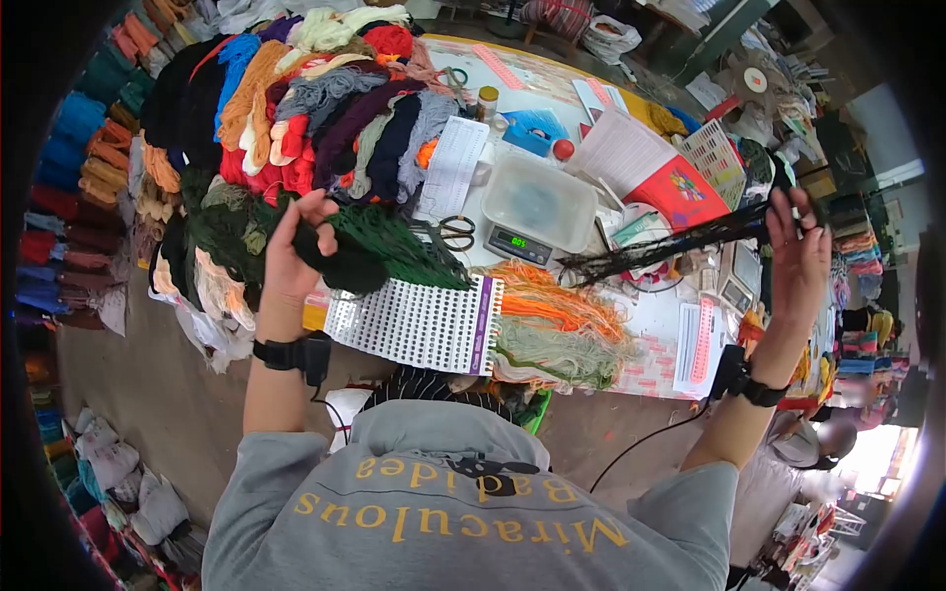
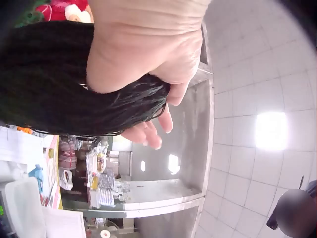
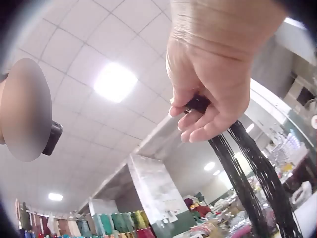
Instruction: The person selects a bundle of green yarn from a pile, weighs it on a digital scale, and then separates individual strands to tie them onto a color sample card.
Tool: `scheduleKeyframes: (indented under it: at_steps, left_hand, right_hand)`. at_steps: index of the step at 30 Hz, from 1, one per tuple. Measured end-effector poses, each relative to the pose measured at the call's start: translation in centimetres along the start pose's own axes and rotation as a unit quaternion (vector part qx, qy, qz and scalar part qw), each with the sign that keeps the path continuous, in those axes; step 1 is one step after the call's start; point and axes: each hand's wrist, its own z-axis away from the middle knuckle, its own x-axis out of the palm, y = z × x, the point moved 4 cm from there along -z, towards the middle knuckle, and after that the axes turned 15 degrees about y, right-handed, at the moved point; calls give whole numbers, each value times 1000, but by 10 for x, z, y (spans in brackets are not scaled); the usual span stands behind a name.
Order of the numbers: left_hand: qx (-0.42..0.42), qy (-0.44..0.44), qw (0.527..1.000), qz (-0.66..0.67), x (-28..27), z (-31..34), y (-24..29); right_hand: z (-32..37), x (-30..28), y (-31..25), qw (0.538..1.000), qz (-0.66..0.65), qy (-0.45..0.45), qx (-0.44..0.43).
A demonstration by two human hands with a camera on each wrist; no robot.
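The left hand (image 1: 294, 248) is raised at the left of the table, its thumb and fingers around a thick dark skein (image 1: 357, 272). In the left wrist view the black skein (image 2: 54, 94) passes under the palm of the hand (image 2: 148, 44), with fingertips showing beyond it. Dark green yarn (image 1: 414, 251) lies beside the skein. At the right, the raised right hand (image 1: 800, 258) holds one end of a thin black thread bundle (image 1: 680, 246) that slants down left towards the scale. The right wrist view shows the fingers (image 3: 203, 130) curled round its looped end, two strands hanging.
A scale (image 1: 520, 246) bears a clear plastic tub (image 1: 540, 202); scissors (image 1: 456, 233) lie left of it. In front are a perforated white card (image 1: 409, 320) and orange and pale green threads (image 1: 557, 315). Colourful skeins (image 1: 325, 98) are heaped at back left, a red booklet (image 1: 680, 192) at right.
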Motion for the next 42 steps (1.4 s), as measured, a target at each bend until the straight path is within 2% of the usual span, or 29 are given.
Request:
scheduleKeyframes:
  at_steps: [3,7,8,9,10,11,13,15,16,17,19,21,23,24,26,27,29,30,33,35,37,41,42]
  left_hand:
    - [-82,-52,991,92,12,4,-11]
    - [-139,-123,964,190,26,1,-23]
    - [-147,-110,962,200,23,0,-29]
    - [-156,-98,960,211,19,-3,-36]
    - [-156,-111,960,206,18,-6,-40]
    - [-161,-69,971,164,15,-8,-45]
    - [-154,-79,978,116,26,-7,-46]
    - [-182,-71,973,124,28,-8,-54]
    - [-196,-68,970,130,29,-8,-57]
    - [-211,-66,966,135,31,-9,-61]
    - [-240,-68,957,144,33,-10,-68]
    - [-262,-82,949,154,43,-7,-67]
    - [-275,-143,934,178,46,-6,-67]
    - [-281,-140,929,195,48,-3,-67]
    - [-293,-135,923,212,43,-1,-71]
    - [-278,-162,926,195,39,-3,-77]
    - [-269,-195,925,183,36,-7,-89]
    - [-280,-185,925,176,39,-8,-93]
    - [-291,-174,925,172,51,-12,-103]
    - [-319,-177,917,161,58,-13,-107]
    - [-327,-176,916,151,62,-13,-110]
    - [-332,-175,918,126,60,-15,-115]
    - [-327,-170,920,129,58,-16,-116]
  right_hand:
    - [-27,30,-15,996,16,-34,-81]
    - [-47,53,-8,991,37,-25,-123]
    - [-50,58,4,993,32,1,-110]
    - [-56,52,25,995,9,-34,-91]
    - [-57,56,48,996,47,-19,-69]
    - [-54,63,73,995,85,-4,-47]
    - [-42,74,132,973,224,55,-13]
    - [-30,68,211,964,256,17,63]
    - [-23,64,251,918,383,-53,91]
    - [-12,57,294,850,500,-122,116]
    - [33,14,411,820,495,-147,246]
    - [88,4,456,719,652,-201,134]
    - [126,-2,469,711,661,-186,148]
    - [136,-1,468,713,659,-185,152]
    - [142,1,445,801,593,-70,31]
    - [146,-3,441,799,596,-67,35]
    - [149,-14,428,831,550,-56,60]
    - [147,-6,410,827,548,-76,97]
    - [153,-13,406,828,547,-84,93]
    - [156,-15,409,841,530,-73,77]
    - [158,-10,406,836,531,-41,131]
    - [161,-10,424,853,506,-15,130]
    - [160,-8,425,849,504,-17,158]
